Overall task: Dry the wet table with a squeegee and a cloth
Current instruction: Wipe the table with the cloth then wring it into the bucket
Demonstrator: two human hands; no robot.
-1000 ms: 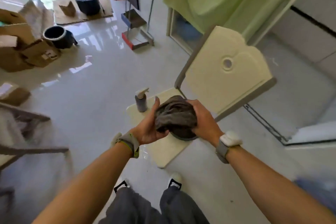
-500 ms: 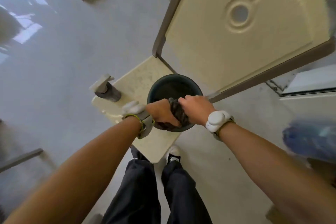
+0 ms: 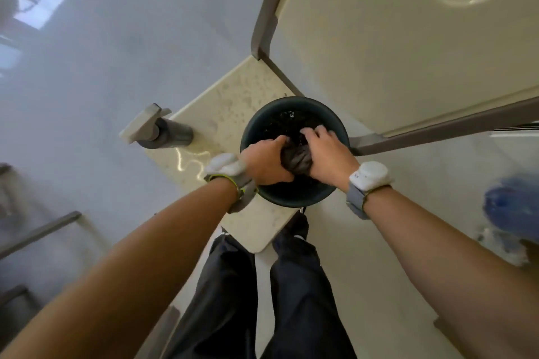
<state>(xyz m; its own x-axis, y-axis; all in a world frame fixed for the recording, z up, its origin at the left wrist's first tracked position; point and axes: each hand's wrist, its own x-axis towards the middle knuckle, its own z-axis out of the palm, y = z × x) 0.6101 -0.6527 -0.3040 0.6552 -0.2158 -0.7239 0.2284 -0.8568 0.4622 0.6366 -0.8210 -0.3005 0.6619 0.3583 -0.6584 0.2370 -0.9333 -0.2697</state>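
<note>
A bunched dark grey cloth [image 3: 297, 158] is gripped between my left hand [image 3: 266, 162] and my right hand [image 3: 326, 156], twisted over a dark round bucket [image 3: 294, 192]. The bucket stands on a small cream table [image 3: 227, 102] whose top is speckled with water drops and a shiny streak. On the table's left edge lies a grey and cream squeegee [image 3: 156, 130], apart from both hands. Part of the cloth is hidden by my fingers.
A large cream panel with a grey frame [image 3: 393, 46] stands tilted right behind the bucket. My legs in dark trousers [image 3: 262, 285] are just below the table. A blurred blue object [image 3: 512, 207] lies on the floor at right; grey bars [image 3: 38, 232] at left.
My view has tilted down and closer. The cloth, held loosely above the bucket a second ago, is now squeezed tight between both hands, low in the bucket's mouth.
</note>
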